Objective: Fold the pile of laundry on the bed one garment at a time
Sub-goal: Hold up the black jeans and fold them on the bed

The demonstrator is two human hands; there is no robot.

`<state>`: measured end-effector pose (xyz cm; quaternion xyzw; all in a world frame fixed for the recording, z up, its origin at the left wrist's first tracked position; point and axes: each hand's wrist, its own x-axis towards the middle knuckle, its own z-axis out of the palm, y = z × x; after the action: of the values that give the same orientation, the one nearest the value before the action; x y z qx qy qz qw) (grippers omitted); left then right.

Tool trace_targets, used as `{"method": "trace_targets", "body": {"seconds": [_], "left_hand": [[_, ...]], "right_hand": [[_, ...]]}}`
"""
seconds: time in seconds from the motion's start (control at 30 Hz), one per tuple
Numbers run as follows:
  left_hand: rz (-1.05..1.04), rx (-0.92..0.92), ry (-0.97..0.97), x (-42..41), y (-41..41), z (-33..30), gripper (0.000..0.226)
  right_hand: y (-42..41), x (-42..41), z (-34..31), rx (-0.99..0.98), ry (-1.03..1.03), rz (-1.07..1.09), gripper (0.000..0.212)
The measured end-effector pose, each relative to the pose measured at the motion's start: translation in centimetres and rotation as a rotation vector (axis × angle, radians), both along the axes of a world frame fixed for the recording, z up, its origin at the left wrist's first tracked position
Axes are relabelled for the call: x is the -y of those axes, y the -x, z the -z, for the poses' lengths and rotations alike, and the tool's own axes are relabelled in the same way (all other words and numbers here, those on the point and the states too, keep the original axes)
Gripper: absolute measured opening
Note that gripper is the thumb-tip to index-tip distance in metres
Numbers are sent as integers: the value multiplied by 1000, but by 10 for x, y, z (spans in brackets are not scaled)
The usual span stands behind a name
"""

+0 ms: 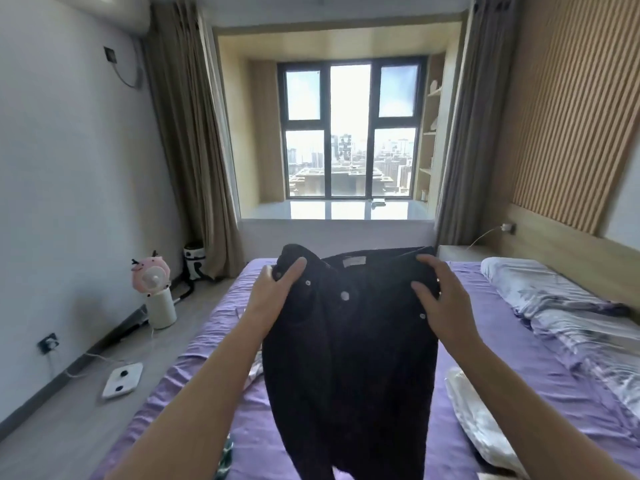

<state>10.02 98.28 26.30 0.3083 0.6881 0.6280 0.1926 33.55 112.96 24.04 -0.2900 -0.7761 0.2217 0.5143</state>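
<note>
two hands hold up black jeans (346, 358) above the bed (519, 358), waistband at the top and legs hanging down toward the sheet. left hand (273, 292) grips the jeans' left waist corner, thumb curled over the front of the cloth and the other fingers hidden behind it. right hand (440, 296) clamps the right waist corner, thumb pressed on the front near a rivet, fingers curled over the top edge. the hands are well apart, so the waistband is stretched flat between them; the front button and a pale label inside the waist show.

under the jeans the bed wears a wrinkled purple sheet. a pale garment (481, 427) lies on the bed to the right of the jeans' legs, and another bit of light cloth (254, 370) peeks out just left of them. a dark patterned scrap (225, 455) shows at the bed's near left edge. a grey-white quilt (568, 317) is bunched along the bed's right side.

left of the bed, on the floor, stand a pink fan (152, 278) and a white scale (123, 379). beyond the bed's far end is a window (349, 133) between brown curtains.
</note>
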Motion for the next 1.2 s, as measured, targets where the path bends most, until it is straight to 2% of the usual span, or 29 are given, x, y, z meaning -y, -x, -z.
{"method": "trace_targets", "body": {"seconds": [0.07,0.17,0.23,0.37,0.43,0.5,0.6,0.67,0.77,0.83,0.9,1.0,1.1,1.2], "left_hand": [[-69,-124,29,1,-7,-7,51],[-180,-249,-40,5,-4,-18,26],[-202,-331,-76,8,0,-27,16],[-207,-413,-91,13,4,-38,23],[-209,-443,-97,14,4,-41,20],[-192,-444,-92,15,6,-43,18],[-143,-441,-67,19,13,-47,29],[-98,-407,-53,24,18,-51,36],[25,-253,-51,34,26,-58,44],[107,-190,-42,44,33,-62,35],[169,-155,-46,53,40,-64,24],[226,-106,-45,69,49,-66,32],[234,-119,14,84,57,-66,36],[209,-137,-5,95,55,-64,39]], "right_hand": [[-10,-1,-12,59,-47,18,50],[-29,-7,-27,170,-91,50,63],[-42,-13,-35,187,-80,59,59],[-57,-17,-46,219,-140,77,38],[-60,-14,-52,235,-127,39,36],[-63,-10,-57,308,-134,-30,39],[-63,-2,-64,472,-86,-111,42],[-59,5,-69,483,-14,-132,37],[-49,19,-75,439,137,-156,26],[-43,29,-77,423,201,-183,19],[-36,38,-79,390,135,-143,24],[-30,56,-82,309,-12,-85,31],[-29,70,-84,248,-40,-99,33],[-26,80,-90,276,-64,-66,31]]}}
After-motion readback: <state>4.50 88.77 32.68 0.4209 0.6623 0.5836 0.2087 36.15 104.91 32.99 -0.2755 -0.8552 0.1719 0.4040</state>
